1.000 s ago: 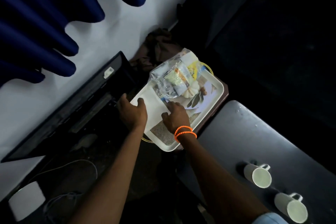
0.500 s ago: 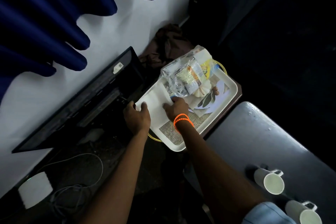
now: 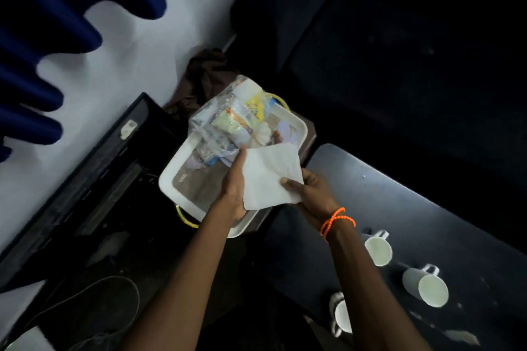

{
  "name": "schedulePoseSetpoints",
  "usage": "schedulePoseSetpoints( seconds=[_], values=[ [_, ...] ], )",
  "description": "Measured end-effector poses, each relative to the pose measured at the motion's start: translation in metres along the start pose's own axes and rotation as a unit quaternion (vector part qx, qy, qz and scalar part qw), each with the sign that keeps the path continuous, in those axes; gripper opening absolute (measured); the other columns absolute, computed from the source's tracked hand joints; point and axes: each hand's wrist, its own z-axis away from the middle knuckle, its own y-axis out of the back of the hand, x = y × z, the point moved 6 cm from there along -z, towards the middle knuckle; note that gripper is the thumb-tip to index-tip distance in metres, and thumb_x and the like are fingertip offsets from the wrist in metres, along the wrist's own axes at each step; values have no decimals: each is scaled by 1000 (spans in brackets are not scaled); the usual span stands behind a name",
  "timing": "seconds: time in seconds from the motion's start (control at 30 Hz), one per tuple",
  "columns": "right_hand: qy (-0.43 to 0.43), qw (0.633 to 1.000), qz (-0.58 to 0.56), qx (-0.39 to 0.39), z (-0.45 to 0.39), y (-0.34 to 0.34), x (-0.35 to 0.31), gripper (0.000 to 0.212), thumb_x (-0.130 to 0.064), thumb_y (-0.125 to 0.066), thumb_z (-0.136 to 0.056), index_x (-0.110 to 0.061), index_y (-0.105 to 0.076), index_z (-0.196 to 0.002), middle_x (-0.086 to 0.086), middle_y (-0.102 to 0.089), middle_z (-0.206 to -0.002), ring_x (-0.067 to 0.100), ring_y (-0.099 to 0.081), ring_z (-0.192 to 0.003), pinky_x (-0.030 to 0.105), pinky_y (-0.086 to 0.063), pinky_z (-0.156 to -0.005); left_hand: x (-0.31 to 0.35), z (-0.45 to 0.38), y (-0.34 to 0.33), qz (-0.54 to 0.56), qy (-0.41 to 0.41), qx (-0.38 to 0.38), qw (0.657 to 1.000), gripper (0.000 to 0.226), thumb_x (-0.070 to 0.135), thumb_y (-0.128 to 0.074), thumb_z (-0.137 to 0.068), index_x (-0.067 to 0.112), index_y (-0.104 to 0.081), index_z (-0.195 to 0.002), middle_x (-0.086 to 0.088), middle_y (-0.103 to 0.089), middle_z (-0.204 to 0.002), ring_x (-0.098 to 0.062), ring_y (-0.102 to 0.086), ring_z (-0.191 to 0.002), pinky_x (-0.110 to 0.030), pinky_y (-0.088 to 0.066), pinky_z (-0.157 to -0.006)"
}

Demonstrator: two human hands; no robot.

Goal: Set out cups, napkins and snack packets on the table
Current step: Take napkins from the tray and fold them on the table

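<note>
Both hands are holding a square white paper napkin (image 3: 271, 177) above the near right edge of the white rectangular plastic tray (image 3: 171, 177). The left hand (image 3: 235, 182) is gripping the napkin's left edge, its fingers behind the sheet, while the right hand (image 3: 310, 189) is pinching the right edge with the thumb lying on top. A clear plastic bag of snack packets (image 3: 225, 125) is sitting at the tray's far end. Three white mugs (image 3: 377, 251) are standing on the dark grey table (image 3: 413, 199) to the right, near the right forearm.
</note>
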Motion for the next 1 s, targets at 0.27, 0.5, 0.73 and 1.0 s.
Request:
schedulePoseSetpoints(
  seconds=[0.27,0.5,0.73,1.0],
  values=[
    [79,985,85,127,74,127,-9,22,-20,-69,-93,-23,-69,-115,-4,-79,-99,8,-76,-84,18,-57,-63,-64,10,-132,-304,-1,-138,943,29,19,-73,-92,11,-68,-120,-9,-80,-108,-28,-78,-99,-48,-63,-89],
    [68,927,6,369,161,273,19,30,-8,-72,-87,-7,-61,-114,15,-72,-108,34,-71,-98,55,-61,-83,-175,48,-250,-347,25,-148,926,31,16,-77,-88,11,-69,-118,-6,-79,-103,-25,-77,-94,-41,-65,-78],
    [137,812,27,566,268,364,42,26,-7,-68,-82,-20,-66,-105,-1,-71,-99,19,-69,-89,33,-60,-77,-286,106,-359,-486,-69,-193,850,28,14,-69,-82,11,-70,-110,-6,-78,-105,-24,-75,-91,-34,-64,-71],
    [129,717,19,685,344,439,71,32,-1,-59,-83,-15,-73,-109,5,-74,-102,22,-68,-92,40,-58,-84,-383,163,-450,-590,-147,-323,725,44,16,-66,-88,16,-63,-132,-4,-71,-124,-22,-66,-105,-23,-53,-73]
  ],
)
